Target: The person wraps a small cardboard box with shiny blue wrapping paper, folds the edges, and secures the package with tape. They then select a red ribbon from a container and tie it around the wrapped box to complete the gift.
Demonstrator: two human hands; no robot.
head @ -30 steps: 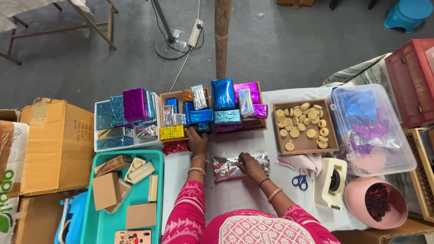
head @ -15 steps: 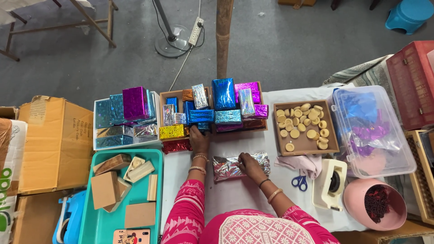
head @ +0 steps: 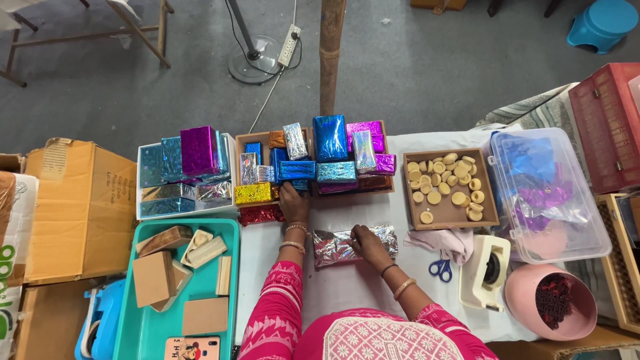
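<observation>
A silver foil-wrapped packet (head: 333,248) lies on the white table (head: 347,287) in front of me. My right hand (head: 368,244) rests on its right half, fingers pressed down on the foil. My left hand (head: 293,201) reaches forward to the pile of shiny wrapped boxes (head: 320,160), its fingers against a blue wrapped box at the pile's front edge. A gold box (head: 252,194) and a red one (head: 259,215) sit just left of that hand. Whether the left hand grips anything is unclear.
A teal tray (head: 230,313) of wooden blocks is at my left, next to a white crate (head: 143,210) of wrapped boxes. Right of centre: wooden tray (head: 494,193) of round pieces, clear plastic tub (head: 547,193), tape dispenser (head: 487,270), blue scissors (head: 440,268), pink bowl (head: 587,320). Cardboard box (head: 80,213) far left.
Almost nothing moved. My left hand stays at the front of the wrapped pile and my right hand stays on the silver packet.
</observation>
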